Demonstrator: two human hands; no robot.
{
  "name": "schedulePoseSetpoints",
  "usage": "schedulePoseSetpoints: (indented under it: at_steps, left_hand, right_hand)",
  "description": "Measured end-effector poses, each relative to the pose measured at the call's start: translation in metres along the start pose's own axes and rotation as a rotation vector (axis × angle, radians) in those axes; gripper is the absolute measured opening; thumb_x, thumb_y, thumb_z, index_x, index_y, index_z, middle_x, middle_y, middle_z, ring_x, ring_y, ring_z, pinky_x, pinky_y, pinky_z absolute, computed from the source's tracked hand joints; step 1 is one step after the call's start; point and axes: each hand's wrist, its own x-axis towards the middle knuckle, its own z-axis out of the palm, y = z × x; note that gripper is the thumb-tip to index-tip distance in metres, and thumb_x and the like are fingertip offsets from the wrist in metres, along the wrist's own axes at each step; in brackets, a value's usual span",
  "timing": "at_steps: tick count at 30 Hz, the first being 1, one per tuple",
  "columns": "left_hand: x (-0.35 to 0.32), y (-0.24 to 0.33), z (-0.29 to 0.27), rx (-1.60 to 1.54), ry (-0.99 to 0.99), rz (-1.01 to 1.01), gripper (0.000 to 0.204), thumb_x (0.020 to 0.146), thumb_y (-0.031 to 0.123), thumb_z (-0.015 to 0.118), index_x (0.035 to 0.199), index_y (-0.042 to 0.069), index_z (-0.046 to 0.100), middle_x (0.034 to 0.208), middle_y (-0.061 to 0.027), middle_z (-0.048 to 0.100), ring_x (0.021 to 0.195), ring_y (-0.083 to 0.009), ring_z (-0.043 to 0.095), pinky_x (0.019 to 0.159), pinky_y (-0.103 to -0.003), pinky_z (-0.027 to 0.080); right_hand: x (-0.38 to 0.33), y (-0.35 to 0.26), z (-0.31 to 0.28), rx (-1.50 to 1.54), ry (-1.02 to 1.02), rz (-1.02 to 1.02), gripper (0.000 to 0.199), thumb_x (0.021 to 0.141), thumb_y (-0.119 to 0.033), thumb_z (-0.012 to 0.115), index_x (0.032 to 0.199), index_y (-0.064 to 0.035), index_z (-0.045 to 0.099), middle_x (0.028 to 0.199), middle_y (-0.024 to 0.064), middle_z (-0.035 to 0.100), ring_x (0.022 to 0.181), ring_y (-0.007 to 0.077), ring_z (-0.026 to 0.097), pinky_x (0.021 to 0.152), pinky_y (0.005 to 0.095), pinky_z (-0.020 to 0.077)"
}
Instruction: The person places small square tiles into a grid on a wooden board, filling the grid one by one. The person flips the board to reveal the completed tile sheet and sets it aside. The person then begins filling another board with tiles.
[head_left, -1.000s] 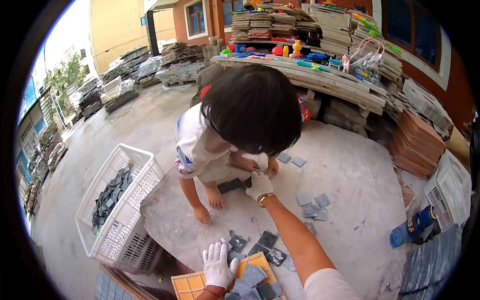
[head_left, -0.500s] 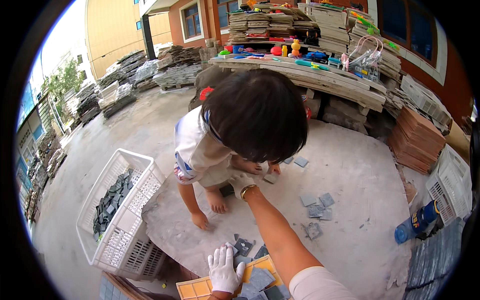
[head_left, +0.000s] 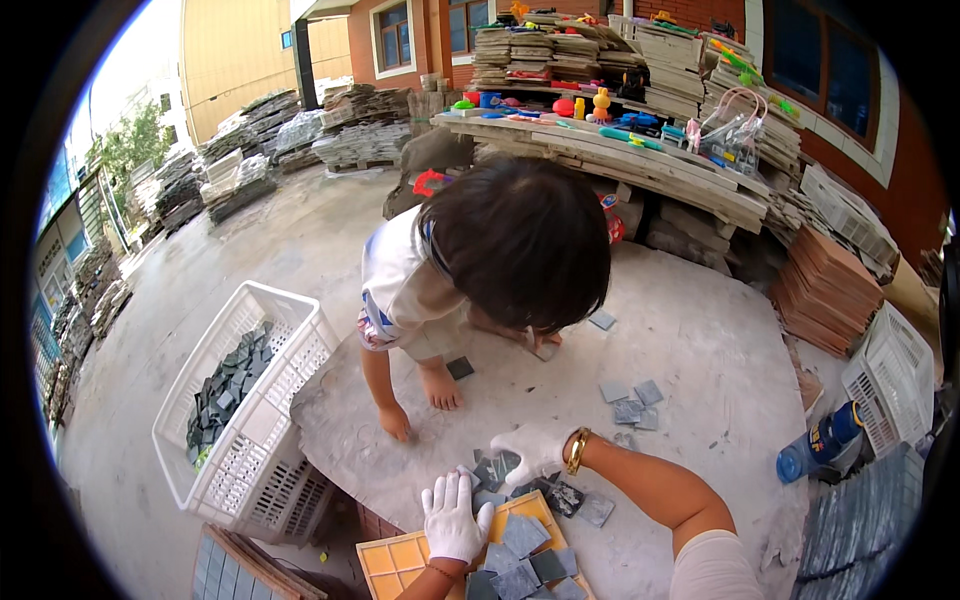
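Observation:
My left hand point(head_left: 455, 518), in a white glove, lies flat with its fingers stretched over grey tiles at the edge of a yellow gridded tray point(head_left: 378, 556). My right hand point(head_left: 532, 448), also gloved and with a gold bracelet at the wrist, hovers just right of it. Its thumb and fingers are apart around a dark tile point(head_left: 494, 466) that appears to lie on the stone slab. Loose grey tiles point(head_left: 524, 535) are piled on the tray. More dark tiles point(head_left: 565, 498) lie beside it, under my right forearm. Beyond my hands, another dark tile point(head_left: 460, 368) lies next to a child's foot.
A barefoot child point(head_left: 515, 240) squats on the pale slab point(head_left: 700, 330), one hand down near my left hand. A white basket of dark tiles point(head_left: 260, 405) stands at left. Several grey tiles point(head_left: 630, 410) and a blue bottle point(head_left: 820, 440) are at right. Toys cover a stone bench point(head_left: 600, 150) behind.
My right hand has drawn back from beside the child's foot toward me, to the tiles by the tray. My left hand has stayed in place. The child's head has dipped slightly.

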Motion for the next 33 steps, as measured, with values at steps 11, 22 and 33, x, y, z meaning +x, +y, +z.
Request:
schedulePoseSetpoints:
  at_steps: [11, 22, 33]
  left_hand:
    - [0.002, 0.006, -0.001, 0.001, -0.035, -0.013, 0.065, 0.080, 0.037, 0.060, 0.131, -0.001, 0.046, 0.130, -0.0196, 0.050, 0.122, -0.0358, 0.043, 0.104, -0.048, 0.028]
    - [-0.001, 0.002, 0.007, -0.023, -0.054, -0.039, 0.069, 0.077, 0.040, 0.061, 0.132, 0.000, 0.046, 0.131, -0.0174, 0.050, 0.124, -0.0339, 0.042, 0.107, -0.049, 0.024]
    - [0.000, 0.001, -0.003, -0.004, 0.000, -0.021, 0.065, 0.079, 0.036, 0.060, 0.131, 0.000, 0.046, 0.129, -0.0167, 0.050, 0.122, -0.0324, 0.043, 0.103, -0.046, 0.028]
  right_hand:
    - [0.136, 0.081, -0.001, -0.377, 0.584, 0.323, 0.041, 0.083, -0.017, 0.053, 0.124, -0.0117, 0.051, 0.125, 0.0098, 0.055, 0.113, 0.0318, 0.053, 0.090, 0.0419, 0.0457]
    - [0.112, 0.112, -0.026, -0.392, 0.649, 0.664, 0.029, 0.067, -0.025, 0.070, 0.092, -0.0091, 0.070, 0.094, 0.0131, 0.069, 0.086, 0.0304, 0.067, 0.074, 0.0410, 0.0533]
    - [-0.008, 0.063, -0.020, -0.038, 0.600, 0.226, 0.046, 0.068, -0.037, 0.071, 0.095, -0.0019, 0.062, 0.093, 0.0185, 0.064, 0.087, 0.0336, 0.062, 0.076, 0.0408, 0.0480]
